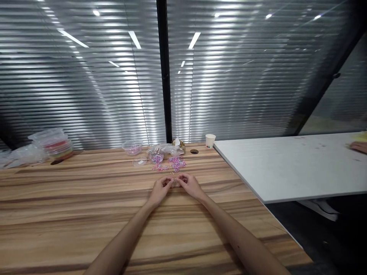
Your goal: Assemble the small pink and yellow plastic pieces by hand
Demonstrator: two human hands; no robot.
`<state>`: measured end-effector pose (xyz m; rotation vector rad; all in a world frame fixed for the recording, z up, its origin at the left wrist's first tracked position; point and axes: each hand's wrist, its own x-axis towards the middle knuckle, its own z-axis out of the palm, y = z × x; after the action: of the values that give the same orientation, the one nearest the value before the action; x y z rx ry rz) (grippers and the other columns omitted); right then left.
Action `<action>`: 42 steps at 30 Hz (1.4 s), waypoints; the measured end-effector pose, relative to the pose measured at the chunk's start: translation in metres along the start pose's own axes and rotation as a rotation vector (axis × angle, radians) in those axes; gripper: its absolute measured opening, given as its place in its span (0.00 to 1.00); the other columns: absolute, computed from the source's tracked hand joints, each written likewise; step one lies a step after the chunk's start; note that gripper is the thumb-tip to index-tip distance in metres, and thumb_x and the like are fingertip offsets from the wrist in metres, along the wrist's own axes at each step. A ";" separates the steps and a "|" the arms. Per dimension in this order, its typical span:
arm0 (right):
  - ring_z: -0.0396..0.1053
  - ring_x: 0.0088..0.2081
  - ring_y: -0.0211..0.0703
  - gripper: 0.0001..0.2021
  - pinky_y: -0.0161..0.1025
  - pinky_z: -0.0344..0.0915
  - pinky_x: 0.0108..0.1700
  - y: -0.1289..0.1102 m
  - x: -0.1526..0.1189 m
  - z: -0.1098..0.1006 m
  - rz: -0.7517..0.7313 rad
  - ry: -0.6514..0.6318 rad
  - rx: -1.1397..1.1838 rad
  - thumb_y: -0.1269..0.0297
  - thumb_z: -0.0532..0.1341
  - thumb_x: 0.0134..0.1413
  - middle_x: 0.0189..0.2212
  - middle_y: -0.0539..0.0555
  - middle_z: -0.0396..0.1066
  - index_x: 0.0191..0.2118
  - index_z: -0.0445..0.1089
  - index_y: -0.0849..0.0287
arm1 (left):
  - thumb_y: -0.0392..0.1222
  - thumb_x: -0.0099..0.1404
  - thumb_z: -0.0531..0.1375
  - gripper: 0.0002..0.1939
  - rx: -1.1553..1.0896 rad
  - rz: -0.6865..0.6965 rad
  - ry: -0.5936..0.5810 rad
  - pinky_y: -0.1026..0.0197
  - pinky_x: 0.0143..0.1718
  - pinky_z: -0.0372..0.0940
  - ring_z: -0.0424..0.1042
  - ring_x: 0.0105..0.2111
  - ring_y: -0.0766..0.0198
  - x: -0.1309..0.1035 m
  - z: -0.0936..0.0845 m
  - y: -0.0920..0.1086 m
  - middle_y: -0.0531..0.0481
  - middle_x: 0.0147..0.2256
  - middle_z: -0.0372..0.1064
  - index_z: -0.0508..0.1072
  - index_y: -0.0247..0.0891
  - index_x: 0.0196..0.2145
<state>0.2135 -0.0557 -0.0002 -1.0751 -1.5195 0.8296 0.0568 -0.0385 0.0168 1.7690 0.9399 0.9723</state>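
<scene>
My left hand (pixel 161 190) and my right hand (pixel 189 185) meet over the wooden table, fingers closed in a pinch. Between their fingertips is a small clear piece (pixel 175 183), perhaps plastic; its exact kind is too small to tell. Just beyond the fingers lies a tiny pale loop (pixel 172 173). Farther back, a loose pile of small pink, blue and white pieces (pixel 177 164) is spread on the wood, with a smaller scatter (pixel 159 167) to its left. A clear container (pixel 156 158) lies tipped beside them, with more of these pieces in it.
Behind the pile are crumpled clear plastic (pixel 169 149) and a gold wrapper (pixel 179 145). A clear tub (pixel 132 148) and a round lid (pixel 140 162) lie left; stacked containers (pixel 56 143) stand far left. A paper cup (pixel 210 141) is near the white table (pixel 286 168), where another person's hand (pixel 359 147) shows.
</scene>
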 end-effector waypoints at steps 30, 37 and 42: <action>0.61 0.27 0.34 0.12 0.32 0.57 0.32 -0.008 0.001 -0.012 0.155 -0.168 0.230 0.56 0.61 0.43 0.24 0.49 0.66 0.28 0.68 0.62 | 0.51 0.56 0.55 0.17 0.025 0.000 -0.059 0.64 0.33 0.60 0.66 0.30 0.63 -0.002 -0.001 0.006 0.46 0.30 0.70 0.72 0.33 0.31; 0.58 0.26 0.32 0.10 0.30 0.54 0.32 -0.012 0.000 -0.019 0.227 -0.273 0.371 0.60 0.61 0.45 0.22 0.48 0.62 0.26 0.66 0.63 | 0.50 0.55 0.56 0.17 0.010 -0.012 -0.124 0.63 0.36 0.59 0.67 0.33 0.62 -0.001 -0.004 0.007 0.46 0.32 0.71 0.73 0.33 0.32; 0.57 0.25 0.32 0.10 0.30 0.53 0.30 -0.017 -0.001 -0.020 0.271 -0.338 0.466 0.60 0.61 0.45 0.22 0.48 0.61 0.24 0.65 0.63 | 0.50 0.55 0.57 0.16 -0.078 -0.022 -0.218 0.62 0.39 0.60 0.68 0.35 0.61 -0.001 -0.004 0.006 0.44 0.34 0.71 0.73 0.33 0.33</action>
<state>0.2297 -0.0637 0.0189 -0.8252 -1.3623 1.5315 0.0539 -0.0400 0.0234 1.7551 0.7713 0.7733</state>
